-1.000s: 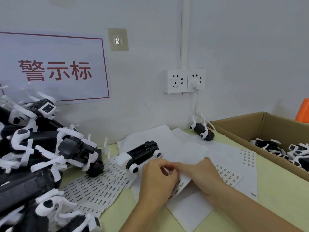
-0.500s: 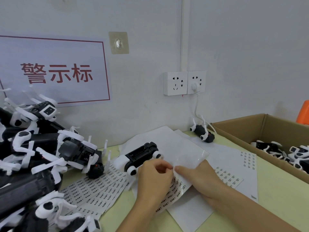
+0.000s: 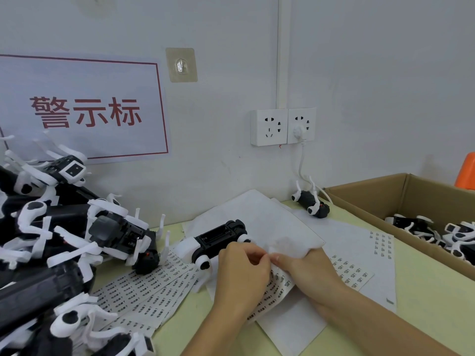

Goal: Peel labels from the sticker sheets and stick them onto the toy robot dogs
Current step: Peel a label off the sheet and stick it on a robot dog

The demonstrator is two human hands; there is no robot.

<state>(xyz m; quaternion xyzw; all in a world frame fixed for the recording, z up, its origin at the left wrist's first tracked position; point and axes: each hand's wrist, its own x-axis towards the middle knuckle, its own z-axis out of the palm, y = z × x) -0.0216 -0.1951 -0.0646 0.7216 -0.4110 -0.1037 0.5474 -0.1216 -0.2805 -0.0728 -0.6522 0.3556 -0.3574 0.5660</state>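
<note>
A black and white toy robot dog (image 3: pixel 218 240) lies on its back on the table's middle. Just in front of it, my left hand (image 3: pixel 241 276) and my right hand (image 3: pixel 308 271) meet over a sticker sheet (image 3: pixel 277 286) printed with rows of small labels. My right hand pinches the sheet's upper edge, which bends upward. My left hand's fingertips pinch at the same edge; whether a label is between them is hidden. More label strips (image 3: pixel 144 291) fan out to the left.
A pile of robot dogs (image 3: pixel 51 240) fills the left side. A cardboard box (image 3: pixel 385 199) with more dogs stands at the right. Another dog (image 3: pixel 312 204) lies by the wall under the socket (image 3: pixel 282 127). Blank backing sheets (image 3: pixel 359 245) cover the table's middle.
The sheet's upper edge, lying flat a second ago, is now lifted and bent in my hands. Both hands stay in about the same place with fingertips together.
</note>
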